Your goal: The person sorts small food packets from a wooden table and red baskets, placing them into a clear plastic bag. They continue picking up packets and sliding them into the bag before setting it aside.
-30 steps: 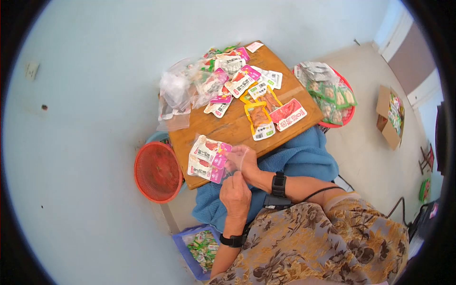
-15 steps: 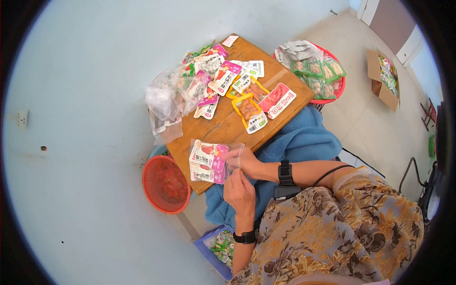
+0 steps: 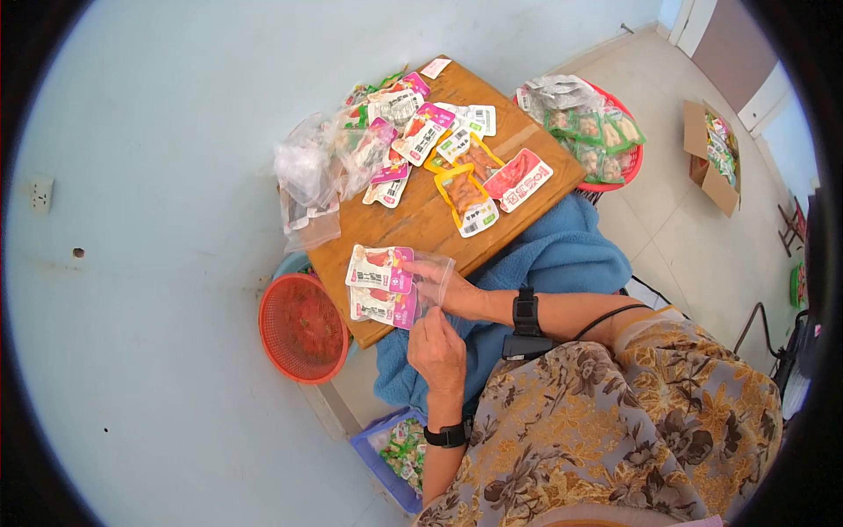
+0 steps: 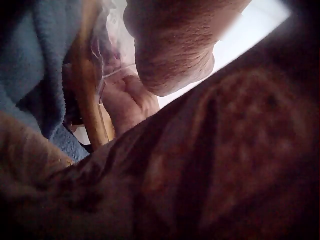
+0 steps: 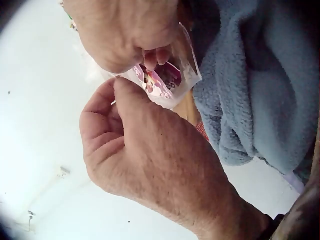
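In the head view, two white-and-pink packets [image 3: 379, 269] lie overlapping in a clear bag [image 3: 436, 274] at the table's near corner. The right hand [image 3: 457, 294] has its fingers at the bag's open end, against the pink ends of the packets. Beside it, the left hand [image 3: 437, 351] pinches the bag's edge between thumb and index finger. The right wrist view shows the left hand [image 5: 155, 145] gripping the film below the right hand [image 5: 125, 32], whose bent fingertips reach the packets. Only part of the left hand [image 4: 175, 45] shows in the left wrist view; its fingertips are hidden.
More packets [image 3: 421, 132] and crumpled clear bags [image 3: 307, 167] cover the far left of the wooden table [image 3: 369, 224]. Yellow packets [image 3: 470, 206] lie centrally. Around it stand a red basket [image 3: 303, 338], a filled basket [image 3: 639, 158], a blue tray [image 3: 373, 457] and a carton [image 3: 716, 189].
The bag's open end is spread wider than a second ago. The right fingers now reach farther over the packets, and the left hand sits slightly lower beside the opening.
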Demonstrator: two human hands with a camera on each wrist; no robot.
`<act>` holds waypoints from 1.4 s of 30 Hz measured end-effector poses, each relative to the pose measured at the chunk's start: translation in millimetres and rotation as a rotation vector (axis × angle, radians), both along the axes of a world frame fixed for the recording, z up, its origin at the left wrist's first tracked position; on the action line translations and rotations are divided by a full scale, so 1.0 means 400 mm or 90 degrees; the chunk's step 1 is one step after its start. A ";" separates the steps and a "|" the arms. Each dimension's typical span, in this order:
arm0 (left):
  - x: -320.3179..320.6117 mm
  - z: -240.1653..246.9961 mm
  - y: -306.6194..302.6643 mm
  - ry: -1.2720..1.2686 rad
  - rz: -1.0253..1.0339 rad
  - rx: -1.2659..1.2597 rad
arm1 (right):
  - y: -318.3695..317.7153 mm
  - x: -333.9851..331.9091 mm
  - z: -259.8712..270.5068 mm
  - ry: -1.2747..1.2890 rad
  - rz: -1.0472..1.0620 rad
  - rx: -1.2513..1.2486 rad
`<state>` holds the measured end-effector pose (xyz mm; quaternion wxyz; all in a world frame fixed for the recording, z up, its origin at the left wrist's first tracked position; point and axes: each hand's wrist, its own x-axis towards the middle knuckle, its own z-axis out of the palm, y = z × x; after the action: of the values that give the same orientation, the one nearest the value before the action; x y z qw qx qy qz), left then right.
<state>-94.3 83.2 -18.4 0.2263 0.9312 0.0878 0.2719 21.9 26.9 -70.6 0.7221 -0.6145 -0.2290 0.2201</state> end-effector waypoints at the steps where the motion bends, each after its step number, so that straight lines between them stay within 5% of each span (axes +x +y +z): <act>1: -0.002 0.000 -0.001 0.001 0.000 0.001 | 0.003 0.001 -0.004 0.042 0.006 0.008; 8: -0.011 -0.001 0.002 -0.025 0.007 -0.032 | -0.012 0.002 -0.010 -0.093 -0.030 -0.034; 11: -0.043 -0.017 0.019 -0.035 0.013 -0.057 | -0.051 -0.007 0.009 0.156 0.021 -0.017; 13: -0.086 -0.038 0.039 -0.020 0.015 -0.069 | -0.095 -0.017 0.015 0.039 0.013 -0.200; 17: -0.150 -0.057 0.059 0.067 0.017 -0.025 | -0.182 0.013 0.072 0.003 -0.059 -0.281; 19: -0.169 -0.072 0.053 0.077 -0.003 0.009 | -0.203 0.046 0.086 -0.237 -0.197 -0.399; 22: -0.175 -0.092 0.030 0.070 -0.043 0.049 | -0.199 0.080 0.062 -0.386 -0.211 -0.368; 29: -0.089 -0.084 -0.003 0.106 -0.016 0.139 | -0.147 0.108 0.007 -0.297 -0.161 -0.438; 42: -0.028 -0.137 0.019 0.073 -0.065 0.200 | -0.164 0.115 -0.027 -0.200 -0.215 -0.314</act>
<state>-105.4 90.8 -73.0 0.0863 0.9723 0.0094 0.2171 67.8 -38.9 -81.4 0.5337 -0.8266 -0.1720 0.0486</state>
